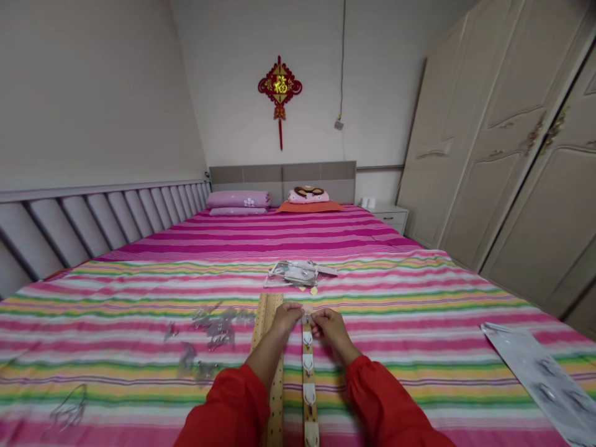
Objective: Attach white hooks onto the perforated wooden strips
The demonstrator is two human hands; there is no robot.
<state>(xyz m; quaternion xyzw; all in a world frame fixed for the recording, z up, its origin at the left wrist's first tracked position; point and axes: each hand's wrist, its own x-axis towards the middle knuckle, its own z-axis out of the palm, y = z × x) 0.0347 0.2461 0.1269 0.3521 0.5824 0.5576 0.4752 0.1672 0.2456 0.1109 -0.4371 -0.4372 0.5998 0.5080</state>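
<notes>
A narrow wooden strip (313, 377) lies lengthwise on the striped bed cover, with several white hooks (309, 394) set along it in a row. At its far end sits a small pale piece (308, 308), apparently part of another white hook. My left hand (288, 318) pinches at this piece from the left, fingers closed. From the right, my right hand (329, 324) has its fingertips pressed together at the strip's far end; what they hold is too small to make out. Left of the strip, partly under my left forearm, is a wider wooden board (266, 310) with holes.
Clear plastic wrappers (218, 328) lie scattered at left, and a thin crumpled clear piece (69, 406) is nearer. Beyond my hands rests a plastic packet (295, 273) with small yellow bits (313, 290). A clear-and-white package (540, 372) lies at right. Pillows (238, 200) stand at the headboard.
</notes>
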